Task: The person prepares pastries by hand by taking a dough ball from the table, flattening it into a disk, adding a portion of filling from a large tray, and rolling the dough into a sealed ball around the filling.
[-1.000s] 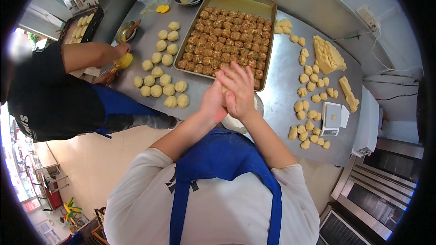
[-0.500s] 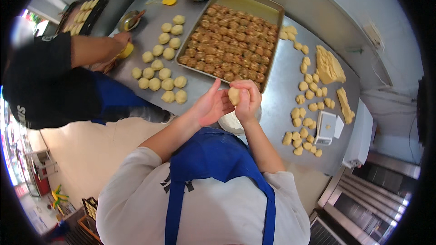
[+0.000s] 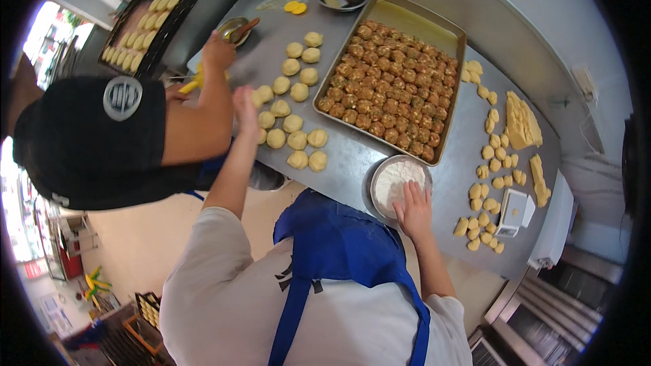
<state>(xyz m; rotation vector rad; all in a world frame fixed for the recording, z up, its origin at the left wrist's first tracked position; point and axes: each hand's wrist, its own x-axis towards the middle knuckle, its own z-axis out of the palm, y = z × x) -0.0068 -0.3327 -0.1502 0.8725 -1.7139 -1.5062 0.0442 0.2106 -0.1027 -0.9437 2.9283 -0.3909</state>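
My left hand (image 3: 245, 110) reaches into the rows of pale dough balls (image 3: 296, 140) on the steel table (image 3: 342, 193), beside the co-worker's forearm; its fingers are blurred, and whether they hold a ball is unclear. My right hand (image 3: 413, 205) has its fingers spread in a round bowl of white flour (image 3: 392, 177). Just above the bowl lies a large metal tray (image 3: 432, 22) packed with brown filling balls (image 3: 386, 81).
A co-worker (image 3: 95, 135) in a dark shirt works close on my left, one hand (image 3: 218, 51) by a small bowl with a brush. Behind is a tray of shaped dough (image 3: 146, 30). At right lie small dough pieces (image 3: 475, 190), a slab (image 3: 522, 122) and a white scale (image 3: 512, 210).
My hands have parted: the left moved up-left to the dough balls, the right down-right into the flour. The piece held earlier is no longer clearly visible. The co-worker's arm has reached higher.
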